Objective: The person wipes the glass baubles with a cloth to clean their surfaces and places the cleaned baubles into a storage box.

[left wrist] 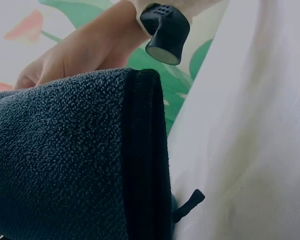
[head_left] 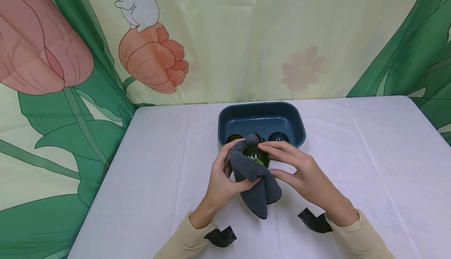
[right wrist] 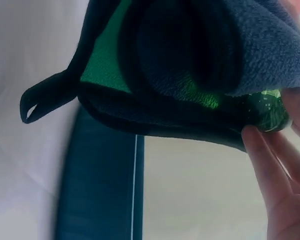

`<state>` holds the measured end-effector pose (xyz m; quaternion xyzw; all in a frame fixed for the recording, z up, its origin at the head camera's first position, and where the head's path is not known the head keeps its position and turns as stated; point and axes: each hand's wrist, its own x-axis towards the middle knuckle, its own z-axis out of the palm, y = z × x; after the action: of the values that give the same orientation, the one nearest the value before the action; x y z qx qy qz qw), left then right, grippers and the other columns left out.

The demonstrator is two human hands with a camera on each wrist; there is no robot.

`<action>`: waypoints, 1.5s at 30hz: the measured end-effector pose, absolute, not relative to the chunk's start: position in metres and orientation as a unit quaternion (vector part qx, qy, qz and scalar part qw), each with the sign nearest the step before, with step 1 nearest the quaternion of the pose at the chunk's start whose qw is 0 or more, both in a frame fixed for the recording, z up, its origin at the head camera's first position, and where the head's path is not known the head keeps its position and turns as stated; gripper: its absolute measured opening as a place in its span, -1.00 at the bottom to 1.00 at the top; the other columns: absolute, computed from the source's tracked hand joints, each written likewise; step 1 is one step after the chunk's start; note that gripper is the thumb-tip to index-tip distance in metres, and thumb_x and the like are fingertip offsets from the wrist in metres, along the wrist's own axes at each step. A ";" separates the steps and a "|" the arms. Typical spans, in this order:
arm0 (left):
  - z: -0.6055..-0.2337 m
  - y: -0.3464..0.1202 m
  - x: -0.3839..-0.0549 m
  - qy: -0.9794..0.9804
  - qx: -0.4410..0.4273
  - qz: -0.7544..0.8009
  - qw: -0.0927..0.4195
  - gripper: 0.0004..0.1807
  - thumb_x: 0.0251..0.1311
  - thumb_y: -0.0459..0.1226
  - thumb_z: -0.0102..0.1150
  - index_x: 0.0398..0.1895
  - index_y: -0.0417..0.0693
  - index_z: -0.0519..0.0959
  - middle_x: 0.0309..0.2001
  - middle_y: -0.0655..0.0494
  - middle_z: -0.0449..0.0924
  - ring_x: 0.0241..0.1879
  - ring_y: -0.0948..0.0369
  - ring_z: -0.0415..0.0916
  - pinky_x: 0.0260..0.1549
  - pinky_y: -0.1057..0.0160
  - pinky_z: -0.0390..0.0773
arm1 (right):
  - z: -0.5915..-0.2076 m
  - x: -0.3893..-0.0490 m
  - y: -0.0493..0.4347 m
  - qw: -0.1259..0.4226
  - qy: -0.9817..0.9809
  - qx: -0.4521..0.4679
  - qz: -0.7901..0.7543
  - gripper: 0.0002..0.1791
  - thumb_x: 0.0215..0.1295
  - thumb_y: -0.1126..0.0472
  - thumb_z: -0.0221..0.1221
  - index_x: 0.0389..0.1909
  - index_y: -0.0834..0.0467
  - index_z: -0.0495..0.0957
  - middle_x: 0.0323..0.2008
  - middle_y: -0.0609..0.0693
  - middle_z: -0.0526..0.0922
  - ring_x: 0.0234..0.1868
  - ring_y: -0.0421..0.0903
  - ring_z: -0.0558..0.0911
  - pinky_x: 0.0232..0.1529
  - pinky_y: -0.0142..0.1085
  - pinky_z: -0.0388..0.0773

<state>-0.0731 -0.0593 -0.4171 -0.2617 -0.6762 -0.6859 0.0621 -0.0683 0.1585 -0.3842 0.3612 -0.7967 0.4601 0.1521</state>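
A dark grey-blue towel [head_left: 251, 169] is wrapped partly round a rounded green glass object [head_left: 258, 156], whose exact kind the frames do not show. My left hand [head_left: 223, 178] grips the towel from the left, thumb across its front. My right hand [head_left: 308, 169] pinches the green glass at its right side with fingertips and thumb. In the right wrist view the glass [right wrist: 270, 112] shows between the fingers and the towel's dark-edged folds. The towel [left wrist: 65, 155] fills much of the left wrist view and hides most of the left hand.
Behind the hands, a dark blue tray [head_left: 260, 124] stands on the white-covered table [head_left: 148, 196]. It holds a dark brown round object [head_left: 234, 138] and a dark blue round object [head_left: 278, 137], both partly visible. A printed curtain [head_left: 239, 47] hangs beyond the table.
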 end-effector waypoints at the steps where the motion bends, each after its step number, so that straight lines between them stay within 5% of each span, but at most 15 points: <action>1: -0.417 -0.059 -0.073 -0.677 -0.262 -0.685 0.062 -0.14 -0.09 -0.52 0.42 0.37 -0.20 0.29 0.22 -0.21 0.49 0.16 0.08 0.52 0.21 0.16 0.52 | -0.384 -0.068 0.159 0.148 -0.797 0.358 0.464 -0.18 -0.15 0.62 0.42 0.26 0.20 0.51 0.19 0.10 0.55 0.13 -0.18 0.60 0.08 -0.52 0.54; 8: -0.417 -0.058 -0.073 -0.677 -0.263 -0.684 0.062 -0.14 -0.08 -0.53 0.42 0.37 -0.20 0.29 0.19 -0.22 0.51 0.16 0.09 0.53 0.19 0.16 0.54 | -0.383 -0.069 0.161 0.165 -0.804 0.366 0.439 -0.14 -0.21 0.57 0.48 0.26 0.18 0.52 0.20 0.08 0.57 0.17 -0.14 0.58 0.17 -0.56 0.45; 11: -0.417 -0.058 -0.073 -0.677 -0.257 -0.687 0.058 -0.15 -0.08 -0.55 0.41 0.37 -0.20 0.29 0.20 -0.22 0.52 0.16 0.09 0.54 0.19 0.16 0.54 | -0.382 -0.069 0.163 0.182 -0.797 0.390 0.425 -0.32 0.04 0.34 0.45 0.26 0.19 0.52 0.23 0.10 0.55 0.27 -0.14 0.50 0.24 -0.56 0.38; 15: -0.416 -0.057 -0.074 -0.674 -0.246 -0.695 0.053 -0.16 -0.07 -0.56 0.40 0.36 -0.20 0.30 0.21 -0.22 0.51 0.16 0.07 0.54 0.18 0.16 0.55 | -0.381 -0.072 0.163 0.208 -0.775 0.439 0.403 -0.55 0.43 0.04 0.12 0.21 0.22 0.56 0.23 0.13 0.54 0.28 -0.06 0.47 0.29 -0.50 0.37; 23: -0.417 -0.058 -0.074 -0.664 -0.246 -0.704 0.048 -0.20 0.01 -0.41 0.45 0.36 -0.19 0.31 0.21 -0.22 0.51 0.15 0.06 0.54 0.18 0.17 0.54 | -0.380 -0.074 0.161 0.235 -0.770 0.457 0.378 -0.57 0.52 0.03 -0.01 0.14 0.21 0.62 0.18 0.12 0.58 0.21 -0.01 0.51 0.29 -0.50 0.37; 29: -0.418 -0.060 -0.075 -0.659 -0.259 -0.705 0.044 -0.20 0.06 -0.26 0.47 0.36 -0.18 0.31 0.21 -0.23 0.50 0.14 0.06 0.54 0.19 0.16 0.53 | -0.381 -0.071 0.161 0.217 -0.782 0.433 0.393 -0.57 0.42 0.08 0.13 0.19 0.23 0.57 0.19 0.13 0.57 0.21 -0.03 0.52 0.25 -0.53 0.39; 32: -0.418 -0.060 -0.075 -0.661 -0.265 -0.701 0.046 -0.18 -0.01 -0.43 0.45 0.37 -0.19 0.30 0.21 -0.23 0.50 0.13 0.07 0.55 0.18 0.16 0.54 | -0.382 -0.069 0.162 0.191 -0.793 0.399 0.420 -0.40 0.12 0.31 0.40 0.24 0.22 0.54 0.19 0.13 0.57 0.17 -0.10 0.58 0.19 -0.56 0.43; 35: -0.419 -0.059 -0.075 -0.666 -0.265 -0.696 0.047 -0.15 -0.08 -0.55 0.41 0.37 -0.20 0.30 0.21 -0.23 0.50 0.13 0.08 0.55 0.18 0.16 0.54 | -0.381 -0.068 0.162 0.170 -0.801 0.371 0.438 -0.16 -0.19 0.57 0.47 0.26 0.20 0.52 0.18 0.11 0.58 0.09 -0.12 0.65 0.13 -0.57 0.48; 45: -0.418 -0.059 -0.075 -0.667 -0.258 -0.696 0.058 -0.16 -0.08 -0.56 0.40 0.36 -0.21 0.31 0.20 -0.24 0.52 0.14 0.08 0.55 0.16 0.17 0.56 | -0.381 -0.068 0.163 0.157 -0.815 0.358 0.428 -0.17 -0.16 0.54 0.48 0.26 0.15 0.52 0.20 0.06 0.58 0.20 -0.12 0.56 0.20 -0.58 0.41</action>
<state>-0.0745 -0.0588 -0.4185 -0.2578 -0.6674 -0.6962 0.0580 -0.0678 0.1629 -0.3808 0.3576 -0.8150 0.4279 0.1574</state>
